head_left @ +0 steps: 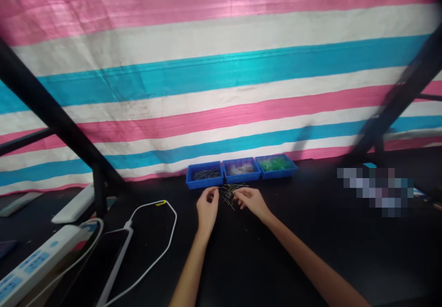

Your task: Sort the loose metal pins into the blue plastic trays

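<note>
A loose pile of thin metal pins [228, 193], perhaps nails or screws, lies on the black table in front of three blue trays. My left hand [207, 205] is at the pile's left side, thumb and fingers curled together; whatever they pinch is too small to make out. At the right edge of the pile, my right hand [252, 201] has its fingertips bent down onto the pins and closed. The left blue tray [189, 183] contains dark thin pins. Clear or whitish small pieces fill the middle tray [241, 178], and green ones lie in the right tray [279, 174].
On the left lie a white power strip [37, 258], a phone-like device [103, 261] and a looped white cable [175, 219]. Dark slanted frame bars [65, 127] rise on both sides. A striped sheet [221, 81] hangs behind the table. A patch at right is blurred out.
</note>
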The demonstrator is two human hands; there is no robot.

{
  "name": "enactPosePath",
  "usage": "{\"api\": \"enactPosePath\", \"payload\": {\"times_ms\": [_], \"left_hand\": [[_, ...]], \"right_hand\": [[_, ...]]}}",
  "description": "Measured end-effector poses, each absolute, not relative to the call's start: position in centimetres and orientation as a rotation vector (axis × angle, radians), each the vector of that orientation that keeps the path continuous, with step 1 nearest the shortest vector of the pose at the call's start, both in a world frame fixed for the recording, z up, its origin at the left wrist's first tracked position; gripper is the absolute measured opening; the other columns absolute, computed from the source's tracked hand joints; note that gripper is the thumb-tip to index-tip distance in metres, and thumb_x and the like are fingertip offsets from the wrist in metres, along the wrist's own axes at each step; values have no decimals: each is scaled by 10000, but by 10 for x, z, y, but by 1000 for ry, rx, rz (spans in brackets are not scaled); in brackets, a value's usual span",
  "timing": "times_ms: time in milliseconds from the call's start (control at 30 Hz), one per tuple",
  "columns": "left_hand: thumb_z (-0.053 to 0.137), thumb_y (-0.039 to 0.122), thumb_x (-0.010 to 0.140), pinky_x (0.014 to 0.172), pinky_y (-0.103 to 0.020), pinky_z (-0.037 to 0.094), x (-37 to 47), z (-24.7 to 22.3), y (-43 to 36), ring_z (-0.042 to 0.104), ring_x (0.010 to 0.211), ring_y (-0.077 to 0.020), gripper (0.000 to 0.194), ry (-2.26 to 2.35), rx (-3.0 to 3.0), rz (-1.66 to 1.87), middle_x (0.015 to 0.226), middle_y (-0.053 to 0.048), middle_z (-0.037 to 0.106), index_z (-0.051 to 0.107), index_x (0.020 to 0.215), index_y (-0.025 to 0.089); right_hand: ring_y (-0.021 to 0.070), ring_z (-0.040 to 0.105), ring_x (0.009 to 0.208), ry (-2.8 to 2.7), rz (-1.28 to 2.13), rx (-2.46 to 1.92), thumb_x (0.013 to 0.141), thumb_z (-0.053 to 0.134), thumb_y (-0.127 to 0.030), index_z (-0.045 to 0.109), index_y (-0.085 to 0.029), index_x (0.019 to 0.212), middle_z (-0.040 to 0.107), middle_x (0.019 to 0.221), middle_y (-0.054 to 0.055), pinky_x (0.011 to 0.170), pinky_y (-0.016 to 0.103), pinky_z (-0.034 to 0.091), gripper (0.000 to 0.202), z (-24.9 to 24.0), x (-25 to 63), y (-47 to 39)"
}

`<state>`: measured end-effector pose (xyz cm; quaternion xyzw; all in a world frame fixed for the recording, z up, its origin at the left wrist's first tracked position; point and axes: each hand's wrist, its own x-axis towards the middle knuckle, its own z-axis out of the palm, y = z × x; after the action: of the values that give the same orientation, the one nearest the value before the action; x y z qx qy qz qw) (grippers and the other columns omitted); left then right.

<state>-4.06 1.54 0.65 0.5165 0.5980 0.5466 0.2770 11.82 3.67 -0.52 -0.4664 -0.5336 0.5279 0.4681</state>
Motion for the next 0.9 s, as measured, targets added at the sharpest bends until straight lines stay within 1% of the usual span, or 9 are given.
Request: {"api": "enactPosePath", "payload": {"times_ms": [100,167,267,333,433,533,667,800,900], "left_hand": [[526,346,752,667,-251,438,-45,8,15,568,695,-145,273,1624,1378,1512,800,-53,645,641,906,152],[519,341,756,660,-246,439,-47,7,15,569,691,-141,276,1637,1382,1517,801,-51,641,633,920,151],[506,340,763,654,-244,434,-49,6,15,560,676,-135,282,1673,1421,1453,789,-44,636,621,942,155],[506,349,762,635,-247,426,-49,4,14,546,648,-131,271,1730,1484,1321,773,-32,632,624,929,173],[504,359,763,616,-250,411,-46,3,11,538,661,-133,229,1811,1654,1113,790,-20,625,633,876,207],[482,331,783,651,-256,417,-36,2,6,542,749,-146,201,1797,1850,1016,827,-21,612,621,870,215],[462,275,800,732,-284,436,-21,1,0,526,879,-171,191,1681,2049,943,914,-38,594,599,917,211],[441,255,816,780,-316,446,-12,-1,-4,514,947,-186,221,1537,2141,922,967,-44,579,584,983,227],[431,243,823,748,-303,462,-9,-2,-4,534,931,-184,236,1465,2105,974,979,-52,576,583,1003,224]], "right_hand": [[111,569,519,-1322,1315,-1087,663,640,-348,660,-122,817,658,696,66,507,261,514,275,13,105,48],[148,622,700,-1348,1386,-966,669,641,-330,635,-162,973,664,901,84,588,273,535,347,27,100,56],[186,594,908,-1477,1379,-873,701,617,-340,509,-253,1192,574,1148,77,609,278,534,510,40,103,62],[179,594,873,-1600,1201,-958,720,596,-358,535,-244,1164,583,1122,77,629,284,516,463,40,113,61],[144,580,734,-1791,754,-1248,696,615,-392,632,-233,1000,606,1026,53,680,304,473,345,27,132,52],[145,565,724,-1957,472,-1495,616,660,-475,614,-281,1031,555,1089,28,654,299,441,461,12,149,41],[187,564,832,-2085,418,-1629,591,660,-525,543,-286,1144,498,1151,47,638,282,419,614,-1,156,33],[189,543,886,-2077,378,-1655,695,605,-458,564,-272,1105,515,1082,52,678,275,409,452,-5,153,29],[173,535,893,-2034,354,-1653,764,552,-391,590,-272,1046,543,1021,39,698,264,400,308,-6,150,26]]}}
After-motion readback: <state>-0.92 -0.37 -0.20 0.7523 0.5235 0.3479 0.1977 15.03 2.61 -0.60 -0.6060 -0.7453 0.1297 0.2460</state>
